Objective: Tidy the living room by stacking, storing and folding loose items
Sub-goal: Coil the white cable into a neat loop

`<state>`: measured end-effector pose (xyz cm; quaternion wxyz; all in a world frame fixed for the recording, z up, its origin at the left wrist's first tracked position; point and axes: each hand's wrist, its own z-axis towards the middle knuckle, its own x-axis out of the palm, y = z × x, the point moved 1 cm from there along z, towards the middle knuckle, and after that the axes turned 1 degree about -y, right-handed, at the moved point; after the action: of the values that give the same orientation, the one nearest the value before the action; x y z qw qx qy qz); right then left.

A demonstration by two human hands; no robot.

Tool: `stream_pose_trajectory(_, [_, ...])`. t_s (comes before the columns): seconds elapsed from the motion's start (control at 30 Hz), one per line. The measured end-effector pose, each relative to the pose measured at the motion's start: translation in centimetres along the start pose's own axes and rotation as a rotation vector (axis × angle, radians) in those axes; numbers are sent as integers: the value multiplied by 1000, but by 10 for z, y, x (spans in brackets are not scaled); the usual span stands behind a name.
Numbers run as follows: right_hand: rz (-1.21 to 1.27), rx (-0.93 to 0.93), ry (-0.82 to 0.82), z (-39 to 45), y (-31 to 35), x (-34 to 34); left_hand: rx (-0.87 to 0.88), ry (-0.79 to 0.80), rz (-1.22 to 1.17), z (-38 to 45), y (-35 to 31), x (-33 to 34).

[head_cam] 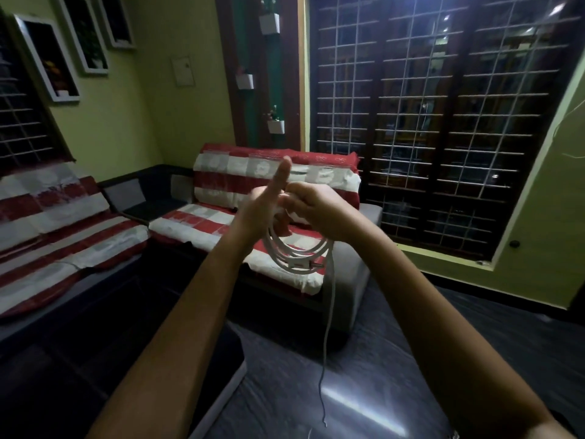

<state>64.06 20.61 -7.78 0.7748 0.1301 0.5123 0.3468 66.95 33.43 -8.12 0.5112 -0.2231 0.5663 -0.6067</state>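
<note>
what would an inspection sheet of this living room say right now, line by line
surface: dark glossy floor, light glare on it
job's things: white cable partly wound into loops held between the hands, a loose tail hanging down toward the floor
clutter: nothing seen
grippers: left hand with fingers straight, loops hanging round it; right hand grips the cable at the top of the loops
cables: only the white cable, a plug showing at the bottom of the loops
surroundings: sofa with red and white cover, barred window, framed pictures, small white wall planters
</note>
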Motion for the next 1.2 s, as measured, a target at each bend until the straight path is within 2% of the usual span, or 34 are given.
stream_pose_trajectory(0.1, [-51,36,-10,2,3,-2,-47,-92,69,-2,-1,13])
stream_pose_trajectory(0.27, [205,165,32,-10,-6,7,-148,-34,72,-4,5,7])
stream_pose_trajectory(0.37, [245,151,103,-17,-12,11,-115,-39,175,-4,4,3])
stream_pose_trajectory(0.43, [210,231,172,-21,-20,6,-74,-89,253,-1,2,-4])
stream_pose_trajectory(0.5, [335,315,231,-27,-30,-2,-52,-113,274,1,0,-13])
stream_pose_trajectory(0.67, [573,189,316,-42,-53,1,58,-98,-169,4,-1,-30])
stream_pose_trajectory(0.73, [703,164,329,-51,-59,15,107,-216,-330,6,-2,-31])
stream_pose_trajectory(0.8, [852,140,348,-58,-60,36,109,-398,-440,4,-3,-23])
stream_pose_trajectory(0.87, [946,163,252,-60,-53,55,110,-563,-505,2,-2,-8])
stream_pose_trajectory(1.0, [1166,154,-113,-57,-36,75,95,-772,-581,-2,3,15])
stream_pose_trajectory(1.13, [1322,66,-267,-52,-18,80,86,-861,-601,-7,8,31])
stream_pose_trajectory(1.2, [1320,65,-396,-50,-9,79,50,-867,-609,-11,10,42])
